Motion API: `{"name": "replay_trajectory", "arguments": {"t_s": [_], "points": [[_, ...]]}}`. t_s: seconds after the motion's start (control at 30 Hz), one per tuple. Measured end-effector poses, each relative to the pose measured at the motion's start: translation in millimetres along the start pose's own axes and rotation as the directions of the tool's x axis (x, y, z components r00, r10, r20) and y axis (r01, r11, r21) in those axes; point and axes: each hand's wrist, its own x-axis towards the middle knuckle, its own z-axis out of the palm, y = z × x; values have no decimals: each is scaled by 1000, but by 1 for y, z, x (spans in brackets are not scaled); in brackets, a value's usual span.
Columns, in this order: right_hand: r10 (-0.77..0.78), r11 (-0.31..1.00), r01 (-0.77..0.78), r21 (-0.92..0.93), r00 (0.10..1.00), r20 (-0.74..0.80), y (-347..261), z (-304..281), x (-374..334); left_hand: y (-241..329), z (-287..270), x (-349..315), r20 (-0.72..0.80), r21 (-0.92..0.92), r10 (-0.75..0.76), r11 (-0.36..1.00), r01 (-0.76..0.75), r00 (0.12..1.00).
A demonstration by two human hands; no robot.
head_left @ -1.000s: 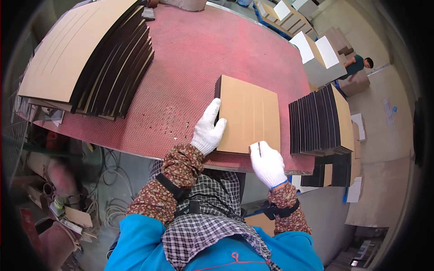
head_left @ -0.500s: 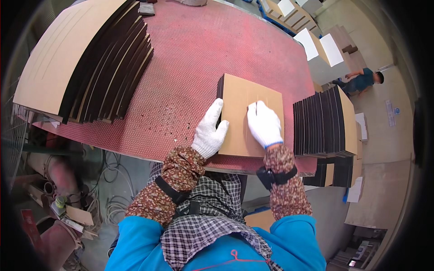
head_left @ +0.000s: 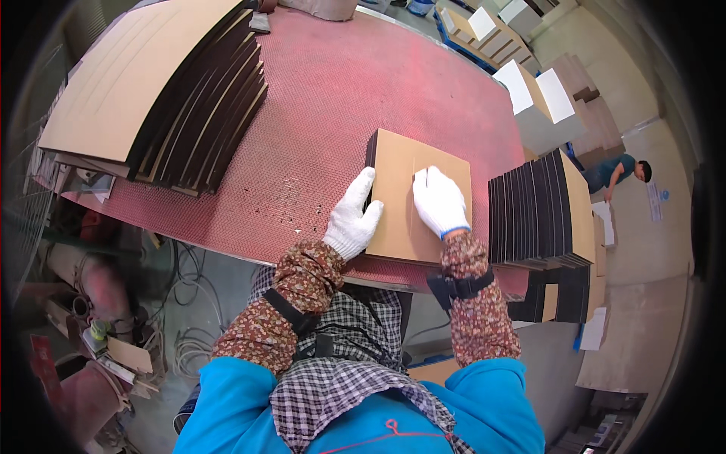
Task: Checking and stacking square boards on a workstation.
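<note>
A small stack of tan boards with dark edges point(head_left: 393, 234) lies before me at the near side of the red table. Along its left edge rests my left hand point(head_left: 352, 214), in a white knitted glove, with fingers stretched out and the thumb apart on the board's face. My right hand point(head_left: 440, 201), gloved too, is closed over the middle of the top board, fingertips down on it. Whatever it may hold is hidden under the fingers. Thin lines run along the board's face beside those fingertips.
Tall stacks of dark-edged boards stand at the left point(head_left: 204, 106) and right point(head_left: 533, 212) of the red mesh-patterned table point(head_left: 363, 76). Pipes and cables point(head_left: 189, 303) lie below left. Beyond the right side, a person point(head_left: 616, 174) bends near white-and-tan stacks point(head_left: 544, 106).
My right hand has shifted very slightly on the board, still closed; my left hand keeps its place. The view has tilted a little. The person at the right has moved and now bends over.
</note>
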Motion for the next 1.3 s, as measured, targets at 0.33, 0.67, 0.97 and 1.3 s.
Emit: {"name": "replay_trajectory", "arguments": {"t_s": [0.33,0.67,0.97,1.3], "points": [[-3,1000,0,14,970,242,-51,-62,-126,-2,-2,4,-8,-21,18,1000,-18,1000],[494,866,-472,163,859,-136,18,-50,-159,32,-12,-37,-39,411,-42,910,54,998],[523,826,-482,293,849,-74,-8,-46,-174,14,-26,-51,-149,31,-242,968,249,959],[730,7,-322,947,648,216,-50,-68,-167,129,-37,-56,-213,43,-8,999,17,977]]}}
